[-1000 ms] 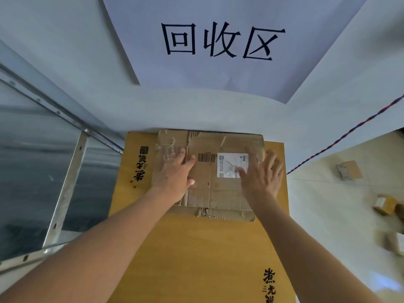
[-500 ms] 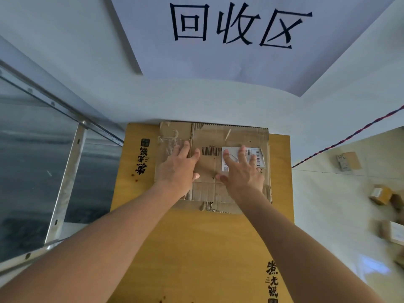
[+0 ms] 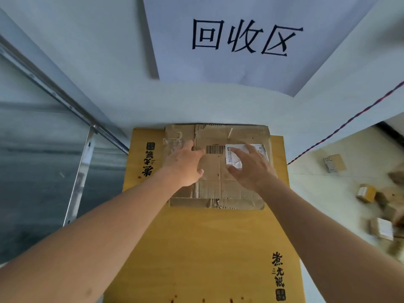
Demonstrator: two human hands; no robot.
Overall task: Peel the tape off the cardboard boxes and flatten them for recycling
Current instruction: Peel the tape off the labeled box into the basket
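Neither hand grips anything: both lie with fingers straight on a flattened brown cardboard box (image 3: 218, 171) at the far end of a yellow wooden table (image 3: 196, 248). The person's left hand (image 3: 185, 162) presses palm-down on the box's left half, its fingertips reaching a crumpled patch of clear tape (image 3: 172, 143) stuck near the far left corner. The right hand (image 3: 251, 169) rests, fingers spread, on the right half, partly covering a white shipping label (image 3: 235, 154). A printed black barcode (image 3: 214, 149) shows on the cardboard between the two hands. The box's far edge sits against the pale wall, and its near edge is ragged, with torn flaps lying flat.

Black brush-style characters (image 3: 278, 272) are printed on the tabletop at its near right, with a second set (image 3: 148, 165) at the far left, just beside the box. On the wall above hangs a large white paper sign (image 3: 251, 51) bearing three black handwritten characters. A metal frame (image 3: 80, 171) stands to the left of the table. A red-and-blue twisted cord (image 3: 345, 125) runs diagonally along the right wall. On the pale floor to the right, well apart from the table, lie several small cardboard boxes (image 3: 367, 193), some blurred.
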